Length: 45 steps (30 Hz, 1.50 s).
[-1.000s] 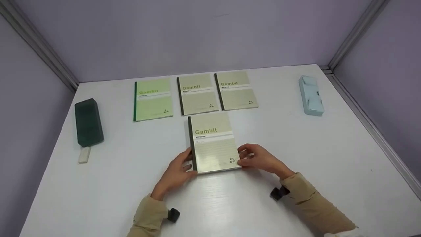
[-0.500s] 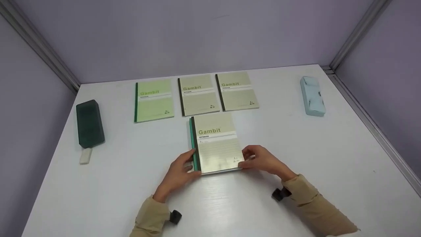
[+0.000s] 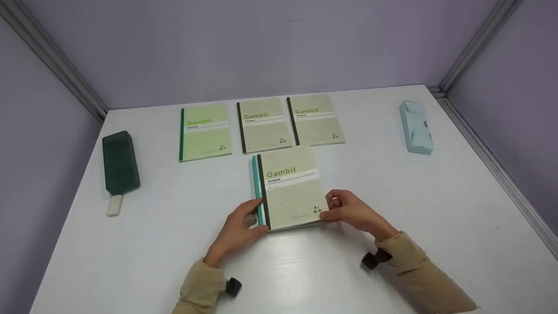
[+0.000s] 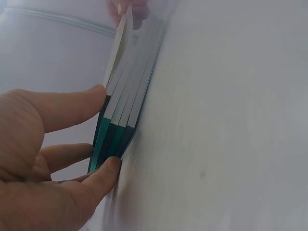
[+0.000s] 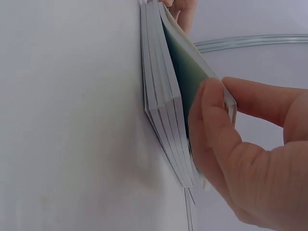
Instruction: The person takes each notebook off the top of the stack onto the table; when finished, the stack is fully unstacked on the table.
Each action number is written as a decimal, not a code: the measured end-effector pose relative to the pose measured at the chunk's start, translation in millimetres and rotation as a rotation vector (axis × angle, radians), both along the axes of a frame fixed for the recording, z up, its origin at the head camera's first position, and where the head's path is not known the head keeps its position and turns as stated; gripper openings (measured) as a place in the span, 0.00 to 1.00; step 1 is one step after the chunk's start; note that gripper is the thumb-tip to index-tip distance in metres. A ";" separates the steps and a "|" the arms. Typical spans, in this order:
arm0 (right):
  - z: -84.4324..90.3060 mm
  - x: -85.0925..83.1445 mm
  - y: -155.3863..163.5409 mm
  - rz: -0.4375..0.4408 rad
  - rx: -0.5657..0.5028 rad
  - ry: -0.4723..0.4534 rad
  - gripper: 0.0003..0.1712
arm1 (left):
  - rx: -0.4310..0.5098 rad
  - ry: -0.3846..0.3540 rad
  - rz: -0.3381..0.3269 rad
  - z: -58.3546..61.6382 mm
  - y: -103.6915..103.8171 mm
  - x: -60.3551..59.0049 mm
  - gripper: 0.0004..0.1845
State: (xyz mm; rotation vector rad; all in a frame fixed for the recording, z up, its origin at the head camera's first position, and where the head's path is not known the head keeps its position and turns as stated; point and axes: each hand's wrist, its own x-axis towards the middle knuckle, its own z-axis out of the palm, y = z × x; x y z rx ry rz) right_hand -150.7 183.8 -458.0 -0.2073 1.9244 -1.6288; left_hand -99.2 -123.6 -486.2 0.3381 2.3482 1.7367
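Observation:
A stack of notebooks (image 5: 162, 96) lies flat on the white table, its teal and dark spines (image 4: 113, 137) facing left. On top is a beige notebook (image 3: 294, 192) with a black spine, shifted to the right of the teal-spined one (image 3: 258, 187) beneath it. My right hand (image 3: 353, 213) pinches its near right corner between thumb and fingers. In the right wrist view that side is raised, leaving a wedge-shaped gap above the stack. My left hand (image 3: 237, 226) touches the spine side and near left corner with thumb and extended fingertips.
Behind the stack lie a green notebook (image 3: 205, 133) and two beige notebooks (image 3: 264, 126) in a row. A dark green case (image 3: 120, 162) and a white eraser (image 3: 114, 205) are at the left, a light blue case (image 3: 416, 127) at the far right. Walls enclose the back and sides.
The top beige notebook has slid slightly right, uncovering the teal spine below it, and its right side has risen. My right hand has moved right with it; my left hand has barely moved.

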 end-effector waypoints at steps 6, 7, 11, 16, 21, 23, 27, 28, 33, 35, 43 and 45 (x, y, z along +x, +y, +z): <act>1.3 -1.4 2.7 -0.005 -0.036 -0.031 0.27 | 0.001 -0.003 -0.001 0.7 -1.2 1.4 0.34; 2.1 -1.6 3.2 -0.001 -0.046 -0.037 0.27 | 0.007 -0.003 -0.001 0.5 -1.4 1.6 0.35; 6.2 -2.9 5.3 0.013 -0.112 -0.078 0.27 | 0.033 -0.001 -0.005 0.0 -1.8 1.7 0.35; 13.1 -5.2 8.2 0.017 -0.191 -0.112 0.27 | 0.038 0.008 -0.016 -1.7 -2.4 1.2 0.36; 20.9 -10.6 14.1 -0.008 -0.339 -0.155 0.27 | 0.028 0.010 -0.023 -1.5 -2.6 0.7 0.36; 24.8 -14.2 16.4 -0.018 -0.399 -0.173 0.27 | 0.030 0.014 -0.027 -1.9 -2.7 0.7 0.36; 34.5 -22.1 20.1 -0.056 -0.468 -0.200 0.26 | 0.032 0.016 -0.031 -2.5 -2.7 0.5 0.36; 36.9 -23.9 20.7 -0.073 -0.478 -0.207 0.25 | 0.038 0.016 -0.030 -2.5 -2.6 0.6 0.36; 48.4 -30.6 24.7 -0.139 -0.520 -0.240 0.24 | 0.042 0.011 -0.030 -1.6 -2.6 1.1 0.37; 52.7 -32.5 26.7 -0.160 -0.534 -0.239 0.24 | 0.031 0.009 -0.028 -1.2 -2.6 1.3 0.37; 71.1 -44.3 44.4 -0.222 -0.581 -0.145 0.26 | -0.007 0.007 -0.019 -1.3 -2.1 0.6 0.38; 75.7 -48.5 51.7 -0.236 -0.603 -0.118 0.26 | -0.023 0.006 -0.015 -0.7 -1.9 1.0 0.38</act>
